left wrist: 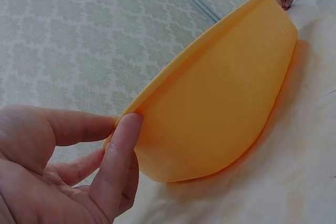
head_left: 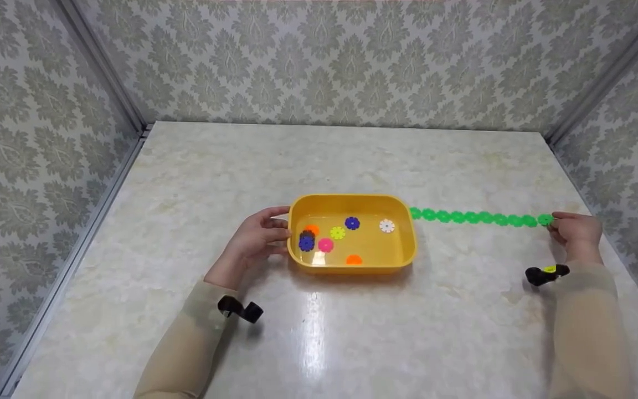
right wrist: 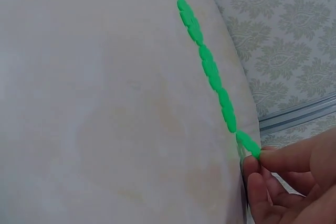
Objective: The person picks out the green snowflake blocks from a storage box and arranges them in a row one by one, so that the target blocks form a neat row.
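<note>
A yellow plastic basin [head_left: 352,270] stands mid-table, holding several loose flower-shaped discs, among them a white disc [head_left: 387,225], a pink disc [head_left: 325,245] and a yellow disc [head_left: 338,233]. My left hand [head_left: 258,241] holds the basin's left end, its thumb and fingers against the rim in the left wrist view. To the right, a chain of green flower discs [head_left: 471,217] runs out from the basin's right rim. My right hand [head_left: 576,235] pinches the last green disc [right wrist: 250,145] between thumb and fingers; this disc tilts up from the others. Whether the chain touches the basin is unclear.
The pale marbled table [head_left: 230,166] reaches back to a patterned wall [head_left: 352,61]. Side walls with metal strips border it, the right one close to the right hand. Each wrist bears a black strap mount [head_left: 240,310].
</note>
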`<action>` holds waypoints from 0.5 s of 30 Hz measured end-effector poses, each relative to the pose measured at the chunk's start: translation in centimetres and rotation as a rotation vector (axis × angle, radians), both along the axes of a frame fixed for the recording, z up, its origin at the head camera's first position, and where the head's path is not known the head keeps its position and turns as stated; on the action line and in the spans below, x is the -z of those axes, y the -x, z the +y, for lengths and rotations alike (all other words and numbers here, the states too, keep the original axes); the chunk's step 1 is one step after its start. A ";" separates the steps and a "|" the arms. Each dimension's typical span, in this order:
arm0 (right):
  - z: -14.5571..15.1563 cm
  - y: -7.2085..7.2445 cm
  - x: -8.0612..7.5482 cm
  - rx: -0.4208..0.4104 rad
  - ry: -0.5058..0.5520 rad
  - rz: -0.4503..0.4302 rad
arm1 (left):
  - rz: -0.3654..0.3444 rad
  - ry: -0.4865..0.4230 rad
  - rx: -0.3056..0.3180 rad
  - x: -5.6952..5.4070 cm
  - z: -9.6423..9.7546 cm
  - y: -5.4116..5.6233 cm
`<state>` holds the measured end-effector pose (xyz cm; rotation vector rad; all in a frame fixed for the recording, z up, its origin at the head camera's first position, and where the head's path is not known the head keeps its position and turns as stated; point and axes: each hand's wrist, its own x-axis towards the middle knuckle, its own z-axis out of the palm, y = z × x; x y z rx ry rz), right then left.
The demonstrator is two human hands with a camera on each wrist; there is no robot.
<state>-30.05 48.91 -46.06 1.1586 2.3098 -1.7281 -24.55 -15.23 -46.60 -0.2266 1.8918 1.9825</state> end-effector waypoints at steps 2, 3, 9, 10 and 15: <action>-0.1 0.1 0.0 -0.010 -0.036 -0.011 | 0.004 0.001 0.007 0.0 0.0 0.0; -0.1 0.1 0.0 -0.016 -0.056 -0.020 | 0.007 0.000 0.011 0.0 0.0 0.1; -0.5 0.3 0.2 -0.036 -0.153 -0.060 | 0.020 -0.017 0.012 0.1 0.1 -0.1; -0.5 0.4 0.3 -0.032 -0.159 -0.066 | 0.021 -0.021 0.010 0.1 0.1 -0.1; -0.7 0.6 0.2 -0.012 -0.153 -0.088 | 0.021 -0.027 -0.004 0.3 0.2 -0.1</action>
